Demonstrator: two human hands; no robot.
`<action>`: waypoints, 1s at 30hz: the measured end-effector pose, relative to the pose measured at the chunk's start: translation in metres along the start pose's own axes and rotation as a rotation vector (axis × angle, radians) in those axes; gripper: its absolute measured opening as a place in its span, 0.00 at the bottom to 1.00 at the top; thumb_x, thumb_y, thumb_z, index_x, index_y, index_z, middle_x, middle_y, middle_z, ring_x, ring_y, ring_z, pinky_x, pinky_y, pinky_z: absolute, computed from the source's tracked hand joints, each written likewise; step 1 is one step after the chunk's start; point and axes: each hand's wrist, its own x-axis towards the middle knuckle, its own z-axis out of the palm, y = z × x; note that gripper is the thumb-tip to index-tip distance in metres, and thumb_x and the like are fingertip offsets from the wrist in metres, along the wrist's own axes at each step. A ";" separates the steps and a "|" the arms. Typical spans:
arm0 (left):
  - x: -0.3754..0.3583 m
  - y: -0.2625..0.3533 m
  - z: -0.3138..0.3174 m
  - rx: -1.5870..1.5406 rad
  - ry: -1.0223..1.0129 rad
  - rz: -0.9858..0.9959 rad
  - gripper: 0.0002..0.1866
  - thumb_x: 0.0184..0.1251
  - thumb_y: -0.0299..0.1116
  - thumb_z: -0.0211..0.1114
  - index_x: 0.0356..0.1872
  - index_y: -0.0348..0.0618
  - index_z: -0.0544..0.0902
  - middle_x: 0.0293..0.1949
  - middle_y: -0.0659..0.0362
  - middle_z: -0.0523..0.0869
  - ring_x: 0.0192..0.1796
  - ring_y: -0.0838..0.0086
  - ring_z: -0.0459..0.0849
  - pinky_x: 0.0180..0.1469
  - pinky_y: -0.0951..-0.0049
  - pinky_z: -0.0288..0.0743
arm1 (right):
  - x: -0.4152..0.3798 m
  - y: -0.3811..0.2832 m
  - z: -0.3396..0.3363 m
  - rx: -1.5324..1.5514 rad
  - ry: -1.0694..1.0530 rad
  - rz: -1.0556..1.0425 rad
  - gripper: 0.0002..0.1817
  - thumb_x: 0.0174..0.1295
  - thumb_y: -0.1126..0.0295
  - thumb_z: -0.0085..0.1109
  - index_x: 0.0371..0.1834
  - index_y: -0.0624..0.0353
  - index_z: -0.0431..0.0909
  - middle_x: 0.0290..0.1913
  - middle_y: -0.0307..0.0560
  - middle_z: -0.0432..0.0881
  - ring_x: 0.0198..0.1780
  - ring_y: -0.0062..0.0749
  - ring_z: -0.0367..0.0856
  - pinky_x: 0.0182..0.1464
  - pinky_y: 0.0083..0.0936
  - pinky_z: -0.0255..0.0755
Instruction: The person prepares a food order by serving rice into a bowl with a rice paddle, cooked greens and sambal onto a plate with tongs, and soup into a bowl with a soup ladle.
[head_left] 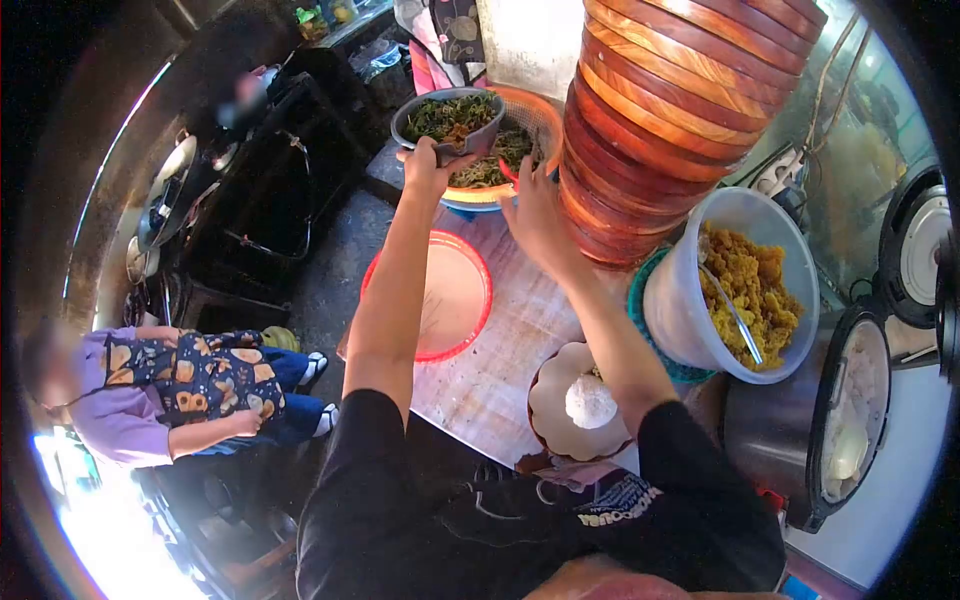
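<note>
Head view, grey bowl: It hung tilted over the worktop's far end, above the orange colander, loaded with leafy greens.
Left hand: Your fingers were closed on the bowl's near rim, the bowl lying just beyond them.
Right hand: Your fingers reached over the colander's near right side, a red item beside them; you could not tell whether they gripped anything. The grey bowl was to their left, apart from them.
Open room: A bare strip of worktop ran between the red-rimmed basin at its left edge and the wooden bowls stacked toward the far right corner.
Right edge: A translucent plastic tub stood in a green basket, its crumbly yellow food bearing a metal spoon.
Near edge: A scalloped bowl held a rounded white mound beneath your right forearm.
Textures: The colander was perforated; the wooden bowls were glossy, with streaked reddish-brown grain.
Left of the worktop: Another person stood well apart in a patterned apron.
</note>
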 end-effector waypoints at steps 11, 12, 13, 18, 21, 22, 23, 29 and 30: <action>0.111 -0.048 0.025 0.250 0.060 -0.182 0.21 0.72 0.38 0.42 0.59 0.35 0.61 0.54 0.42 0.73 0.47 0.45 0.80 0.34 0.46 0.85 | -0.246 0.032 -0.098 0.428 -0.458 0.367 0.24 0.65 0.66 0.52 0.61 0.67 0.66 0.58 0.65 0.71 0.58 0.58 0.71 0.58 0.43 0.66; 0.116 -0.047 0.025 0.314 0.080 -0.215 0.21 0.71 0.36 0.42 0.59 0.35 0.60 0.53 0.41 0.74 0.44 0.45 0.82 0.32 0.47 0.85 | -0.248 0.033 -0.104 0.429 -0.467 0.397 0.23 0.65 0.67 0.52 0.60 0.67 0.67 0.57 0.65 0.72 0.57 0.58 0.72 0.57 0.43 0.67; 0.120 -0.046 0.024 0.381 0.101 -0.248 0.20 0.70 0.35 0.43 0.59 0.35 0.60 0.52 0.40 0.75 0.40 0.44 0.83 0.31 0.47 0.86 | -0.250 0.035 -0.111 0.445 -0.498 0.461 0.22 0.65 0.67 0.52 0.59 0.66 0.68 0.56 0.65 0.73 0.57 0.57 0.73 0.56 0.42 0.68; 0.133 -0.052 0.025 0.513 0.064 -0.220 0.22 0.69 0.37 0.44 0.58 0.33 0.61 0.51 0.40 0.75 0.39 0.43 0.83 0.28 0.51 0.86 | -0.253 0.042 -0.120 0.355 -0.565 0.512 0.18 0.64 0.69 0.52 0.56 0.65 0.72 0.53 0.63 0.76 0.54 0.56 0.75 0.55 0.41 0.69; 0.140 -0.053 0.024 0.549 0.034 -0.259 0.22 0.69 0.38 0.43 0.59 0.34 0.60 0.54 0.39 0.72 0.42 0.42 0.82 0.31 0.49 0.86 | -0.212 0.027 -0.131 0.517 -0.624 0.637 0.19 0.64 0.70 0.53 0.56 0.65 0.71 0.53 0.62 0.76 0.54 0.53 0.76 0.54 0.38 0.71; 0.138 -0.051 0.024 0.602 0.047 -0.255 0.23 0.71 0.39 0.40 0.60 0.33 0.60 0.55 0.38 0.71 0.45 0.41 0.80 0.33 0.48 0.85 | -0.213 0.030 -0.129 0.458 -0.619 0.569 0.19 0.64 0.69 0.53 0.57 0.64 0.71 0.53 0.62 0.77 0.54 0.52 0.76 0.53 0.37 0.71; 0.135 -0.049 0.026 0.654 0.057 -0.247 0.23 0.72 0.39 0.38 0.60 0.33 0.60 0.56 0.37 0.69 0.48 0.40 0.79 0.36 0.46 0.85 | -0.215 0.034 -0.125 0.398 -0.609 0.498 0.19 0.64 0.69 0.52 0.58 0.64 0.70 0.54 0.61 0.77 0.54 0.51 0.77 0.52 0.37 0.72; 0.147 -0.040 -0.012 0.640 0.008 -0.310 0.20 0.71 0.40 0.42 0.60 0.46 0.64 0.53 0.49 0.75 0.44 0.46 0.81 0.34 0.47 0.84 | -0.235 0.046 -0.120 0.495 -0.469 0.501 0.19 0.66 0.67 0.51 0.59 0.62 0.70 0.53 0.59 0.77 0.52 0.46 0.79 0.50 0.37 0.73; 0.144 -0.037 -0.017 0.615 0.026 -0.280 0.20 0.69 0.40 0.44 0.58 0.44 0.66 0.49 0.48 0.77 0.40 0.48 0.83 0.33 0.48 0.84 | -0.236 0.048 -0.120 0.527 -0.441 0.514 0.19 0.67 0.66 0.51 0.59 0.61 0.70 0.53 0.58 0.77 0.52 0.46 0.79 0.49 0.37 0.73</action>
